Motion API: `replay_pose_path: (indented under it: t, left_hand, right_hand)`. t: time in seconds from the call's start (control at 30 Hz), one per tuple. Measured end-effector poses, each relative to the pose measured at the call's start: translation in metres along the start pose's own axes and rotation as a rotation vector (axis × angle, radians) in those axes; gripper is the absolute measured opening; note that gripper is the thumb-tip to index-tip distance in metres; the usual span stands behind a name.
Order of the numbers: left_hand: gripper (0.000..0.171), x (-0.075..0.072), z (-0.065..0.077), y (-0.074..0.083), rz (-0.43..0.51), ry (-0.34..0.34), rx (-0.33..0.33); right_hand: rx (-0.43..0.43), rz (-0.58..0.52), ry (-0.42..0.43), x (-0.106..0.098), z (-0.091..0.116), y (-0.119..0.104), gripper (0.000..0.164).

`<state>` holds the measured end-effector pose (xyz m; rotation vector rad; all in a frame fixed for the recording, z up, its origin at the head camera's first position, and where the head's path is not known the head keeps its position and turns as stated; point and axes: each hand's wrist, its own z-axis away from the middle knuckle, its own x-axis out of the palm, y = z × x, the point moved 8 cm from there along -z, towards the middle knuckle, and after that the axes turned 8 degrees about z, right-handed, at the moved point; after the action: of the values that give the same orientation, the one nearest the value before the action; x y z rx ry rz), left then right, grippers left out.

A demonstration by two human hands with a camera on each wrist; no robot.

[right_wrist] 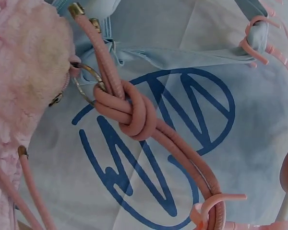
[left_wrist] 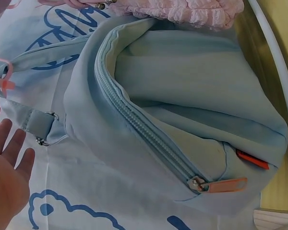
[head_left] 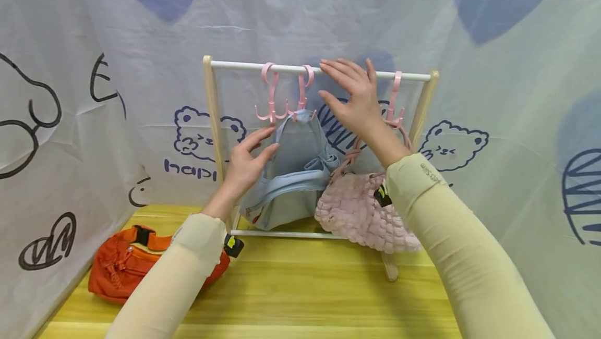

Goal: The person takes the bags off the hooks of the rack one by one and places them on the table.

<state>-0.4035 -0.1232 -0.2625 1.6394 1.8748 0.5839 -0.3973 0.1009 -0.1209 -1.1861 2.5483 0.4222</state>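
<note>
Head view: the blue bag hangs by its strap from the middle hook, its body sagging towards the table. Just left of the bag's top is the left hand, thumb spread from extended fingers, gripping nothing. Above and right of the bag, the right hand has its fingers straight and thumb well apart, holding nothing; whether it touches the bar I cannot tell. Left of the bag's top is the bare left hook; right of the bag, the pink bag hangs from the right hook. The orange bag lies left of the blue bag, lower down. A bump from either hand could slide the middle hook along the bar, or lift the strap off its prong and drop the blue bag.
</note>
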Motion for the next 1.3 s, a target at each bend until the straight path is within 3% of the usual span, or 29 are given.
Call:
replay_pose_path:
  t: [0.27, 0.43, 0.77, 1.0, 1.3]
  left_hand:
    - [0.042, 0.008, -0.003, -0.004, 0.037, 0.025, -0.014]
    - [0.041, 0.011, -0.005, -0.003, 0.06, 0.039, 0.01]
    - [0.037, 0.014, -0.006, -0.002, 0.103, 0.082, 0.013]
    - [0.029, 0.016, -0.012, -0.005, 0.195, 0.187, 0.006]
    - [0.028, 0.026, -0.02, -0.012, 0.298, 0.296, -0.062]
  right_hand:
    - [0.051, 0.025, -0.087, 0.013, -0.012, 0.002, 0.049]
    - [0.094, 0.01, -0.125, 0.019, -0.017, 0.004, 0.044]
    - [0.124, -0.003, -0.103, 0.022, -0.017, 0.003, 0.037]
    - [0.12, -0.008, -0.083, 0.023, -0.016, 0.002, 0.038]
    - [0.141, 0.009, -0.1, 0.023, -0.016, 0.004, 0.038]
